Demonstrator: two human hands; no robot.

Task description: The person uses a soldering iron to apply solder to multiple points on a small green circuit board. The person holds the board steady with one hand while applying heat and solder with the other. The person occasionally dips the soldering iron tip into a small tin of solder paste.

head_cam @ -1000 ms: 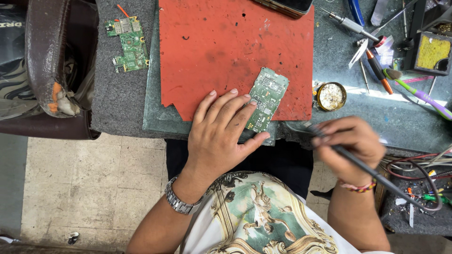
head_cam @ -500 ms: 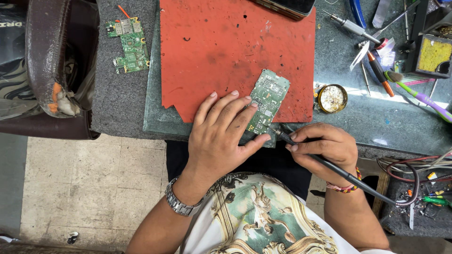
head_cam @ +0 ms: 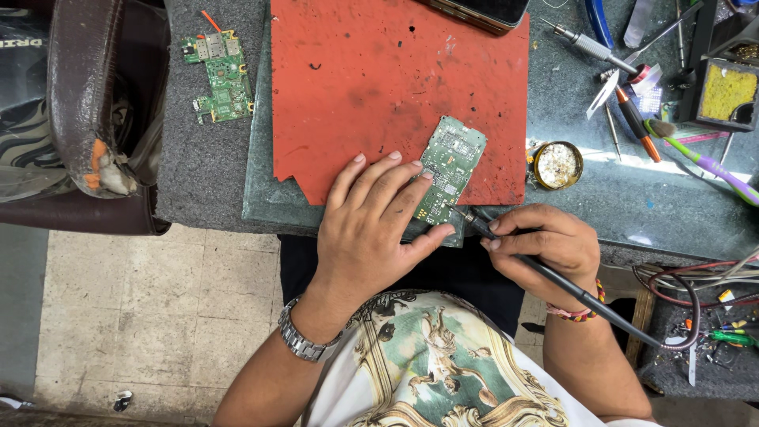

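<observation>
A small green circuit board lies on the near right part of a red mat. My left hand rests flat on the mat's near edge, its fingertips and thumb pressing the board's lower end. My right hand grips a black soldering iron like a pen. The iron's tip touches the board's near edge, and its cable runs off to the lower right.
A second green circuit board lies at the far left on grey felt. A round tin of flux sits right of the mat. Screwdrivers, tweezers, a brush and a yellow sponge holder crowd the far right. A phone lies beyond the mat.
My right hand has moved left with the soldering iron, bringing its tip from off the mat's right side onto the board's near edge. My left hand has stayed on the board.
</observation>
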